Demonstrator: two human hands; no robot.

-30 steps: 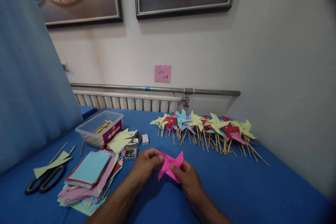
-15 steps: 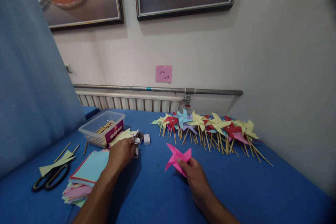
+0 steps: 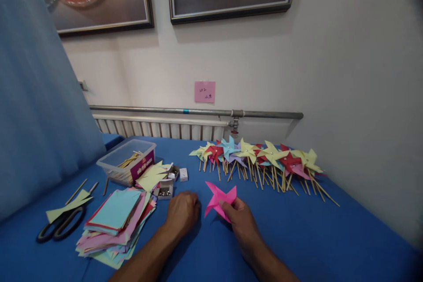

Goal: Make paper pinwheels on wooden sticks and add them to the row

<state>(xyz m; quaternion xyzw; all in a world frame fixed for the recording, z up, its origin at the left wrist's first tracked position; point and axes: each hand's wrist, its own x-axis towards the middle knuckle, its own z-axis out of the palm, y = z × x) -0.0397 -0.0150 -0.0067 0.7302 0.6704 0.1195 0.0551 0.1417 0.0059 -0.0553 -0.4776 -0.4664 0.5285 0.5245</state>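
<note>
Pinched between the thumb and fingers of my right hand (image 3: 243, 220) is a bright pink paper pinwheel (image 3: 220, 200), its pointed blades folded in to the middle; no stick shows on it. Just left of it, my left hand (image 3: 183, 211) is closed low over the blue tabletop. Its fingertips are turned away, so whatever they pinch is hidden. Beyond that hand stands an open small box (image 3: 164, 190) of shiny metal pins. A second small open box (image 3: 173, 172) and a closed white one (image 3: 183, 175) lie behind it.
Finished pinwheels on sticks (image 3: 257, 158) lie in a row at the back right. On the left are a stack of coloured paper (image 3: 115, 213), a clear plastic tub (image 3: 109, 158) of sticks, cut yellow pieces (image 3: 153, 176) and black-handled scissors (image 3: 69, 224). A radiator (image 3: 165, 128) runs behind the table.
My left hand has drawn back from the small pin boxes toward the pink pinwheel, uncovering the boxes and the paper stack. My right hand holds the pinwheel almost where it was.
</note>
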